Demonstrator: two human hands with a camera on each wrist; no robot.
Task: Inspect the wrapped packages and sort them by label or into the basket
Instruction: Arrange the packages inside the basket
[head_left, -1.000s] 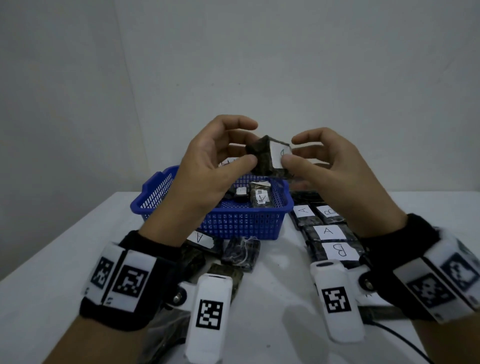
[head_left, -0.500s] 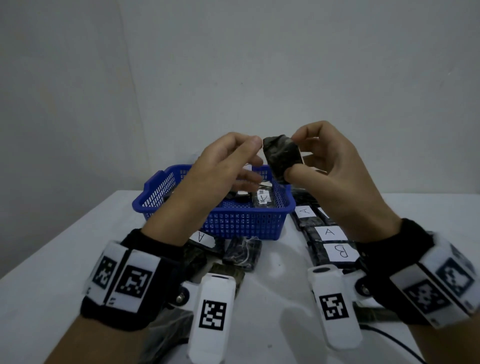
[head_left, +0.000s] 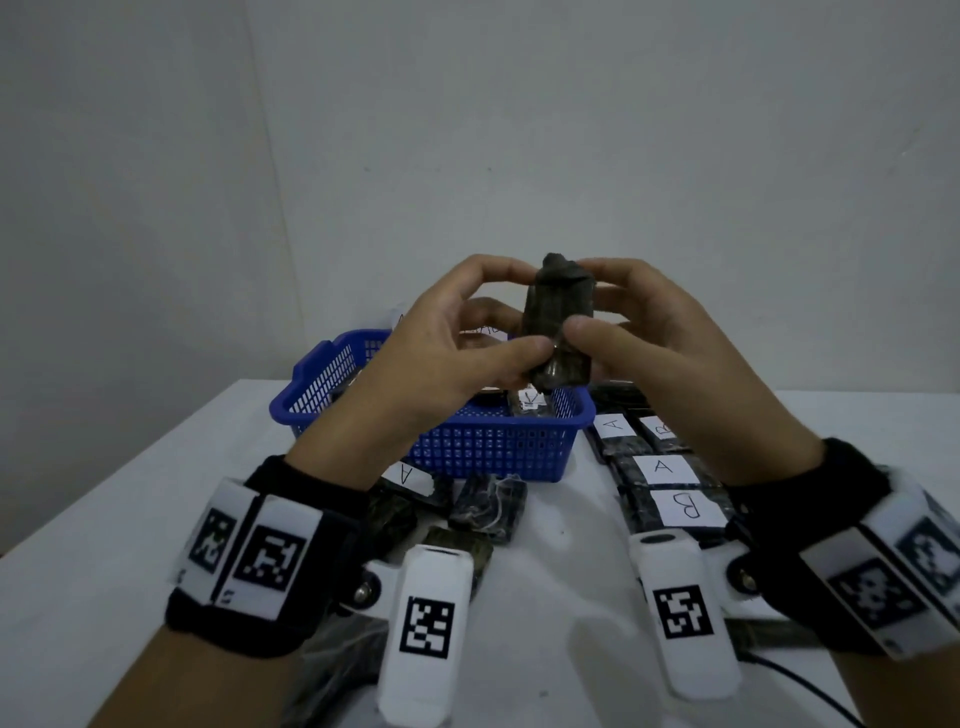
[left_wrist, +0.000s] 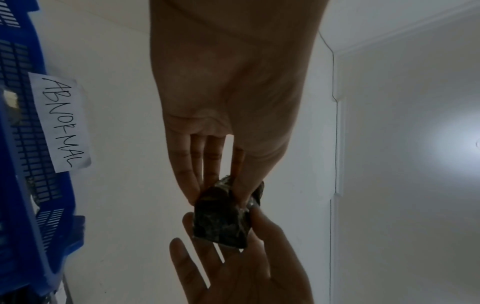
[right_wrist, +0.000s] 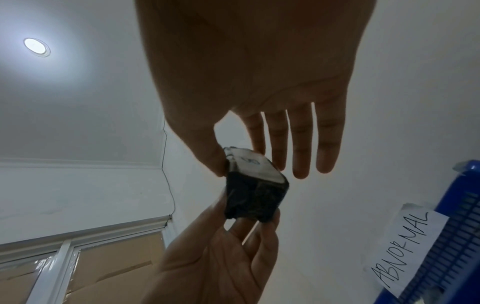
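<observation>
Both hands hold a dark wrapped package (head_left: 558, 322) upright in the air above the blue basket (head_left: 498, 449). My left hand (head_left: 519, 312) pinches its left side between thumb and fingers, and my right hand (head_left: 595, 301) pinches the right side the same way. In the head view only the dark wrapping faces me. The right wrist view shows the package (right_wrist: 255, 193) with a white label (right_wrist: 249, 162) on its far face, the writing too blurred to read. The left wrist view shows the package (left_wrist: 223, 218) between the two sets of fingertips.
The basket carries a paper tag reading ABNORMAL (left_wrist: 61, 121) and holds several packages. Right of it lie packages labelled A (head_left: 662, 465) and B (head_left: 685, 506). In front of it lie a package labelled A (head_left: 408, 475) and an unlabelled one (head_left: 488, 506), on the white table (head_left: 130, 519).
The package has been turned: its white label faced me a second ago, now the dark side does. The left hand let go briefly and now pinches it again.
</observation>
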